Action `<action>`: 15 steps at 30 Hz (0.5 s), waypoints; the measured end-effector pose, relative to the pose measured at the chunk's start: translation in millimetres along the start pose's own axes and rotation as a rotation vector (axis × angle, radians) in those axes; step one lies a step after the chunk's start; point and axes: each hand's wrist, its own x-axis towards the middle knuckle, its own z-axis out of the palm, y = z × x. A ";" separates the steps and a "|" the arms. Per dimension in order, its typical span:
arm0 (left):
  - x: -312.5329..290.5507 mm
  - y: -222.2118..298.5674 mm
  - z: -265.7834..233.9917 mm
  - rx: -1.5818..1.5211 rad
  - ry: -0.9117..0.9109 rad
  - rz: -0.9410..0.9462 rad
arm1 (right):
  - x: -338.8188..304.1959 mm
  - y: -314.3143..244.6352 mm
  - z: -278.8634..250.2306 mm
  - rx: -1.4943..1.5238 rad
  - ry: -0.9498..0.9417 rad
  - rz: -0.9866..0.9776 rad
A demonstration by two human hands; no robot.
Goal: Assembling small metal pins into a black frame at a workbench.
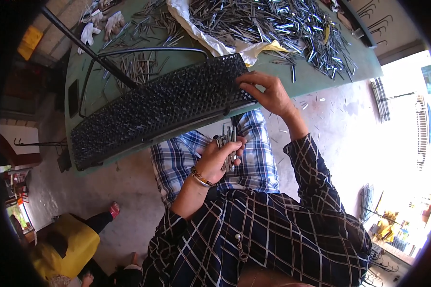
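A long black perforated rack (158,103) slants across the near edge of the green table, its holes filled with many small dark pieces along most of its length. My left hand (219,155) is wrapped round a bundle of thin metal rods (227,131), held upright above my lap below the rack. My right hand (269,93) reaches over the rack's right end. Its thumb and forefinger come together at the holes there; whatever they pinch is too small to make out.
The green table (364,64) carries a large heap of loose metal rods (273,21) on a white sheet (220,45). White gloves (88,34) lie at the far left. A black bar (91,50) slopes down to the rack. A person in yellow (67,246) is at the lower left.
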 end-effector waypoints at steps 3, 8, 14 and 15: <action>-1.0 0.5 1.4 0.002 -0.003 0.014 | -1.3 -0.2 4.8 -0.186 0.099 -0.165; -2.3 -0.5 0.8 0.038 -0.011 0.018 | -6.3 -5.3 10.6 -0.249 0.213 -0.215; 1.3 10.9 3.5 0.049 -0.023 0.170 | -38.6 -44.1 24.5 0.150 -0.086 0.193; 2.4 11.6 4.8 0.060 -0.020 0.197 | -41.6 -42.6 32.1 0.233 -0.085 0.154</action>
